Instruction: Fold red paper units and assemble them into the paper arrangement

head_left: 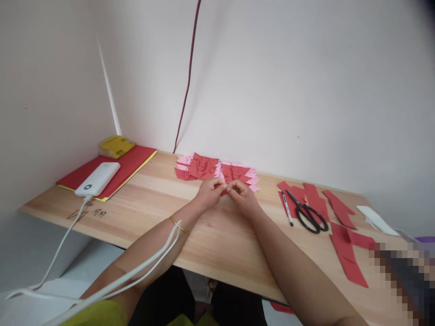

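Note:
My left hand (210, 194) and my right hand (239, 195) meet over the middle of the table, fingertips pinched together. Between them shows a small piece of red paper (224, 192), mostly hidden by the fingers. Just behind the hands lie rows of folded paper pieces: a red group (204, 166) at left and another red group (236, 172) at right, with pink pieces (253, 179) among them. Their pointed ends stick out at the edges.
Black-handled scissors (311, 217) and a white pen (287, 208) lie on red paper strips (316, 199) at right. A white power bank (98, 178) rests on red sheets (131, 163) at left, its white cable (64, 244) crossing my left forearm. A yellow packet (117, 146) sits behind.

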Action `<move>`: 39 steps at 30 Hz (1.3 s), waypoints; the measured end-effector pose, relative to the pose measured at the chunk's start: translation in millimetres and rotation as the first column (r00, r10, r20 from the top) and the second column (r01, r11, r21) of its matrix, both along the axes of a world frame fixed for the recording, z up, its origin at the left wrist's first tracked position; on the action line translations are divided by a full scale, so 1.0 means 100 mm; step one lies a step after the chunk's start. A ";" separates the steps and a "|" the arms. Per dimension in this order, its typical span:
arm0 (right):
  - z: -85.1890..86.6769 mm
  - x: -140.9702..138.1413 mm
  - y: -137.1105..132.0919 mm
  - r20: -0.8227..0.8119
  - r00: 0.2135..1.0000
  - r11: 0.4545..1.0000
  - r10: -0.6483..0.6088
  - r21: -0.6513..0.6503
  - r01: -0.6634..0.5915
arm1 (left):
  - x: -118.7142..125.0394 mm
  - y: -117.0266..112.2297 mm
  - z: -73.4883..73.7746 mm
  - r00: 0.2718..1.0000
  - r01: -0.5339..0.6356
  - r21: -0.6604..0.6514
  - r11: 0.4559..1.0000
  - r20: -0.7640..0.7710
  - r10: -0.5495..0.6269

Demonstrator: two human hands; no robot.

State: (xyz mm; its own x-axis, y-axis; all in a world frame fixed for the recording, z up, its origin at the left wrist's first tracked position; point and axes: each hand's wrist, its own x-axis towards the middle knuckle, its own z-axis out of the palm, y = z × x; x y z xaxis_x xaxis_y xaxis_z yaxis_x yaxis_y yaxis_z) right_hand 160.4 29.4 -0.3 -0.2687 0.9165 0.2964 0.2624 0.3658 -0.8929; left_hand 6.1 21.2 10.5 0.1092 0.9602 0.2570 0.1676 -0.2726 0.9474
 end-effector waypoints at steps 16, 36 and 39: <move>-0.07 0.02 0.04 -0.080 0.997 1.000 -0.009 -0.020 0.008 | -0.05 0.03 -0.02 0.998 0.045 -0.085 0.995 0.056 -0.040; -0.06 0.00 0.02 -0.118 0.993 0.984 0.031 -0.170 -0.051 | -0.03 0.04 0.01 0.928 0.134 -0.241 0.961 0.371 -0.037; -0.07 0.01 0.03 -0.168 0.986 0.986 0.023 -0.160 -0.050 | -0.03 0.03 0.03 0.919 0.180 -0.240 0.954 0.388 -0.075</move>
